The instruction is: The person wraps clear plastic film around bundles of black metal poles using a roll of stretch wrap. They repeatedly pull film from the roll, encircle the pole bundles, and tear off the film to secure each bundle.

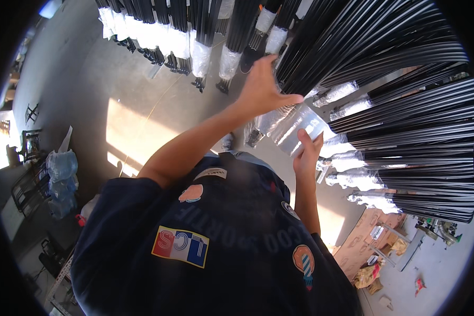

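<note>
My right hand (306, 156) grips a roll of clear plastic film (299, 129), with its thumb and fingers at the roll's lower right side. The film lies against the lower end of a thick bundle of black rods (321, 50), which slants up to the right. My left hand (263, 87) is at the left side of that bundle, just above the film. Its thumb reaches across toward the rods and its fingers spread upward, apart from the thumb. Whether the left fingertips press on the rods cannot be made out.
More black rod bundles (416, 110) with clear-wrapped ends fan out on the right. Another row of wrapped bundles (179, 45) stands at the far side. Clear blue water jugs (62, 181) are at the left, a cardboard box (359, 234) at the lower right.
</note>
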The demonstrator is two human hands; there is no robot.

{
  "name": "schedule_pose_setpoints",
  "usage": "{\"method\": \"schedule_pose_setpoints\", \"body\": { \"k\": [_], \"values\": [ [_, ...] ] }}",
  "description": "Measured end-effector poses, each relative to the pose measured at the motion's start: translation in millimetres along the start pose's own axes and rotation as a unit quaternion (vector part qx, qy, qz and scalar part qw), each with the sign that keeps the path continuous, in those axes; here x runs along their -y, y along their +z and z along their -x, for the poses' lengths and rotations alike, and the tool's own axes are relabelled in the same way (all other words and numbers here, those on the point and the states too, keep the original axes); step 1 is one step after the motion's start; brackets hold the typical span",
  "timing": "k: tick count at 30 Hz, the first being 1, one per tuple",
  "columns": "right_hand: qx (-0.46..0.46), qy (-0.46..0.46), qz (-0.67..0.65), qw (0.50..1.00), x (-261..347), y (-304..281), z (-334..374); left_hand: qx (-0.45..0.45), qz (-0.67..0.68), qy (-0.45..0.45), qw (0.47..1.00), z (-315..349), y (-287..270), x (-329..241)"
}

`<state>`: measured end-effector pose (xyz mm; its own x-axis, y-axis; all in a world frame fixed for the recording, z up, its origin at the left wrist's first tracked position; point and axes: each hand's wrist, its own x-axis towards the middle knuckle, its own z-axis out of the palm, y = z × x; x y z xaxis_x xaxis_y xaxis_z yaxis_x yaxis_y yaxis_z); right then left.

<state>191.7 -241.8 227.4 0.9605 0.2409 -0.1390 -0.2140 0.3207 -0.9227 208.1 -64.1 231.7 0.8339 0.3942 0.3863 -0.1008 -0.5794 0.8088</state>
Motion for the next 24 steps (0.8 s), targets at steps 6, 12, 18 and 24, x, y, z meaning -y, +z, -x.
{"method": "schedule_pose_setpoints", "body": {
  "k": [6,12,18,24],
  "values": [
    [0.016,0.003,-0.003,1.000,0.3,-2.5,3.5,0.049,0.132,-0.129,0.982,-16.1,27.4,-7.4],
    [0.001,0.024,0.011,1.000,-3.9,-51.5,-32.9,0.038,0.092,-0.094,0.991,-12.7,14.6,-0.3],
    [0.081,0.076,0.004,0.994,-91.9,-59.6,-119.6,0.098,0.100,-0.101,0.985,-7.8,-2.0,-5.2],
    [0.205,0.108,0.058,0.971,-124.3,-26.9,-190.3,0.139,0.165,-0.113,0.970,-10.2,-22.8,20.6]
  ]
}}
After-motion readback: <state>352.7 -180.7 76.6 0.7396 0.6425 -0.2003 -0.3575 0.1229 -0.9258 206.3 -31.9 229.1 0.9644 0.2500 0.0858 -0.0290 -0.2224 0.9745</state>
